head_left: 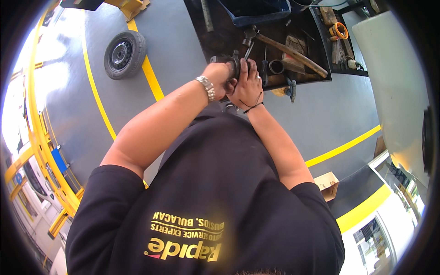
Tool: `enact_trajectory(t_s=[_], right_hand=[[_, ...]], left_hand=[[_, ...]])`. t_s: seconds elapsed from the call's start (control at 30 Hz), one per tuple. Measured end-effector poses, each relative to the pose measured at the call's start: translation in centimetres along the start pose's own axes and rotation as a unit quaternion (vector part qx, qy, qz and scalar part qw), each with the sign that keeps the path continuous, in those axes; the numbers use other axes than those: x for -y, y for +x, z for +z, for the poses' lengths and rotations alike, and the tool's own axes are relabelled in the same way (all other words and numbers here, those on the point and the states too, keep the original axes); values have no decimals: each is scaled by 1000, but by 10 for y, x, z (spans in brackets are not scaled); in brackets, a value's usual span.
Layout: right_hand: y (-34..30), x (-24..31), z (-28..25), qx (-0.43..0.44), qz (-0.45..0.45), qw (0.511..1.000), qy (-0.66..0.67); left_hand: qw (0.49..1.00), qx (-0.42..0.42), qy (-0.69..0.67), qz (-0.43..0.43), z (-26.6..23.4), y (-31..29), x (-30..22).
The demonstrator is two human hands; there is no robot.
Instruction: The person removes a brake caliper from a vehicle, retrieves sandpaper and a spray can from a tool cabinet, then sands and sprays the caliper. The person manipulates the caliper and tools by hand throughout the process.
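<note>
At the near edge of a dark workbench [224,41], my two hands are close together around a dark metal part [236,64]. My left hand [217,77], with a metal watch at its wrist, is closed on the part's left side. From the right, my right hand [248,86] grips it with the fingers lying along it. The part's exact kind and its lower end are hidden by my hands. Just beyond my right fingers lies a hammer [293,54] with a long wooden handle. A screwdriver [265,68] and a dark metal ring [276,67] lie to the right.
A blue bin [256,17] and a metal bar [206,16] are farther back on the bench. Wooden blocks [294,52] lie under the hammer handle. A wheel [123,55] is on the grey floor at left; a cardboard box [326,185] is at right.
</note>
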State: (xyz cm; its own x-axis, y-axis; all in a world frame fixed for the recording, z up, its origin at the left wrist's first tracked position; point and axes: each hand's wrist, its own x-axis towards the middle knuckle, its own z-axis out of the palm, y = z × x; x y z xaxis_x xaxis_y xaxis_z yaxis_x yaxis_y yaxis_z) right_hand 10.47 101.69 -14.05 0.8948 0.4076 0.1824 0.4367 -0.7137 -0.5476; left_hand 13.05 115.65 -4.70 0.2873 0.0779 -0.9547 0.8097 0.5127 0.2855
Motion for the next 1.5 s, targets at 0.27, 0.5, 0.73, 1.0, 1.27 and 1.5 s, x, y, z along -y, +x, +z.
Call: enact_trajectory(t_s=[0.27,0.5,0.73,1.0,1.27,1.5], right_hand=[[3,2,-5,28,17,999,-1],[3,-2,-3,22,8,1000,6],[5,-3,-7,35,-6,999,-9],[8,1,-11,46,-3,999,11],[-6,17,-81,13,34,988,148],[-23,20,-108,226,228,808,494]], left_hand=[[998,2,56,16,7,-1,3],[992,20,94,80,7,-4,15],[892,80,408,180,-17,53,20],[940,44,321,107,-41,-12,-2],[958,65,178,216,-84,-50,3],[843,190,268,426,-72,-24,66]])
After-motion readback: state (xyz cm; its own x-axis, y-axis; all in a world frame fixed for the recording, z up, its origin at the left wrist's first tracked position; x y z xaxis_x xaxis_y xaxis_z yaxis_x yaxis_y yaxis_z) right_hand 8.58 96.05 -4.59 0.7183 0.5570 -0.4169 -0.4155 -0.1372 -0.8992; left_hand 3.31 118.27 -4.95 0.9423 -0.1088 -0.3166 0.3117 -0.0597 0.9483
